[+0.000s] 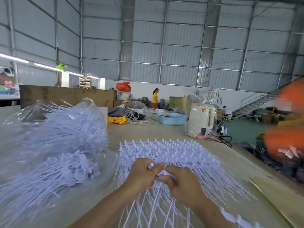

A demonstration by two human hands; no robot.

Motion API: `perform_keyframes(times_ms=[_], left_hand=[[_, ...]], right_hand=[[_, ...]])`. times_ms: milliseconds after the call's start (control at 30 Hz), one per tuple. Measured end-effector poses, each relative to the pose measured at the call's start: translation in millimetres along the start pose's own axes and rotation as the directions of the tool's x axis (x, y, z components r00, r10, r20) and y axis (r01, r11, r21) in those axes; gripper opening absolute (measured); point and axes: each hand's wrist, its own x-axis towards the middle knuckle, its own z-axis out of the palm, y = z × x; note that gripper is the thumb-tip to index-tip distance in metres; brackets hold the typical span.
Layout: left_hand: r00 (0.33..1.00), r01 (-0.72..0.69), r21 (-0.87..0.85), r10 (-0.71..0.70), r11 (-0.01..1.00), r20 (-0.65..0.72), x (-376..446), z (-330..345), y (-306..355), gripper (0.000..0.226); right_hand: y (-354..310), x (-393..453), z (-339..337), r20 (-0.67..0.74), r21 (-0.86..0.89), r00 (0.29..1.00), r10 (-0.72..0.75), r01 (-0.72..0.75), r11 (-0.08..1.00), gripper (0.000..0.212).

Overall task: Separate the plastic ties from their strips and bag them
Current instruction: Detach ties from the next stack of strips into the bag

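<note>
A stack of white plastic tie strips (177, 152) lies on the table in front of me, heads in rows at the far side, thin tails fanning toward me. My left hand (142, 174) and my right hand (182, 183) meet over the near middle of the stack, fingers pinched on a white strip end between them. To the left, a large heap of loose white ties (54, 145) fills a clear plastic bag (87, 104) lying open on its side.
A cream kettle in clear wrap (199, 120), a blue basket (172, 118) and a yellow rope (117, 120) stand at the table's far end. A blurred person in orange (286, 127) is at the right edge. Cardboard (279, 191) lies near right.
</note>
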Motion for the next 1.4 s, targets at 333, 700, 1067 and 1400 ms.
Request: perform_keyframes(times_ms=[333,700,1067,1400], left_hand=[[0.906,0.345,-0.428,-0.416,0.835,-0.083,15,-56,12,0.037],[0.951,0.286,-0.274,-0.239,0.918,0.194,-6,-1,21,0.031],[1.000,-0.022,-0.184,0.022,0.983,-0.003,-8,-2,9,0.038],[0.995,-0.091,0.118,0.095,0.989,-0.022,-10,-1,14,0.045]], right_hand=[[7,2,-47,-0.420,-0.168,0.905,-0.067,-0.005,0.986,0.033],[-13,0,-29,0.105,0.514,0.994,0.037,-0.086,0.853,0.018],[-8,3,-18,0.177,0.371,0.972,0.155,-0.212,0.904,0.022],[-8,0,-9,0.051,0.067,0.996,0.076,-0.080,0.995,0.009]])
